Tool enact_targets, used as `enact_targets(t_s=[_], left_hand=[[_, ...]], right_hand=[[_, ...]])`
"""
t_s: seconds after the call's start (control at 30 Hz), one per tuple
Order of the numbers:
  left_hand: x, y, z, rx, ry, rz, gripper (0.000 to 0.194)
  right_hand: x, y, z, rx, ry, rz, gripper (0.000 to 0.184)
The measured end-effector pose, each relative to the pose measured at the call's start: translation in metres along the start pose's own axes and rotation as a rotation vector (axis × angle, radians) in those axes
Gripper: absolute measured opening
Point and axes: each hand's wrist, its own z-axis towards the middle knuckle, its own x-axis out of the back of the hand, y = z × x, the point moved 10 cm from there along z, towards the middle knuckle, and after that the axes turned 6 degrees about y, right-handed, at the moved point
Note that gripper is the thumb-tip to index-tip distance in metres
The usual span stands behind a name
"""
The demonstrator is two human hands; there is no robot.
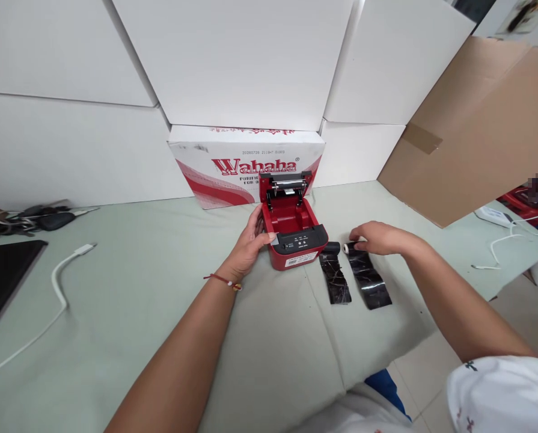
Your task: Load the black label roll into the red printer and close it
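Observation:
A red and black label printer (296,249) stands on the cloth-covered table with its lid tipped up and back, its red inner bay showing. My left hand (250,240) grips its left side, thumb on the front panel's corner and fingers along the wall. Right of the printer, my right hand (373,238) is closed on a roll of black ribbon with a white core end. That roll's loose strip (370,282) trails toward me on the cloth. Between it and the printer lies a second black ribbon roll (330,248), its creased strip (335,279) also unrolled toward me.
Behind the printer is a white and red Wahaha carton (219,192), backed by large white boxes (241,60). A brown cardboard box (467,132) leans at right, near a white power strip (494,215). A white cable (56,282), black tablet (9,282) and tangled cords (29,221) lie left.

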Motion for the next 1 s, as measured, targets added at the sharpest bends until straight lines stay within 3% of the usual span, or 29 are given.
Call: enact_targets(t_s=[0.13,0.3,0.4,0.43,0.53,0.6,0.77,1.0], left_hand=[[-0.001,0.002,0.000,-0.012,-0.006,-0.006,0.104],[-0.002,0.003,-0.002,0.020,0.014,-0.011,0.104],[-0.005,0.004,-0.003,0.046,0.014,-0.020,0.108],[-0.005,0.005,-0.003,0.051,0.015,-0.025,0.110],[-0.006,0.005,-0.002,0.054,0.015,-0.031,0.112],[-0.007,0.005,-0.001,0.051,0.015,-0.035,0.111],[-0.007,0.005,0.000,0.051,0.031,-0.045,0.116],[-0.006,0.002,0.003,0.049,0.041,-0.044,0.118]], right_hand=[[-0.015,-0.041,0.007,0.081,0.110,0.075,0.042],[-0.011,-0.064,-0.010,0.208,0.031,0.088,0.036],[0.019,-0.077,-0.040,0.400,-0.093,0.226,0.031],[0.037,-0.082,-0.047,0.439,-0.070,0.273,0.034],[0.089,-0.101,-0.043,0.404,0.167,0.266,0.039],[0.105,-0.122,-0.025,0.332,0.302,0.145,0.039],[0.084,-0.171,0.030,0.210,0.287,-0.191,0.035],[0.076,-0.185,0.055,0.180,0.263,-0.181,0.033]])
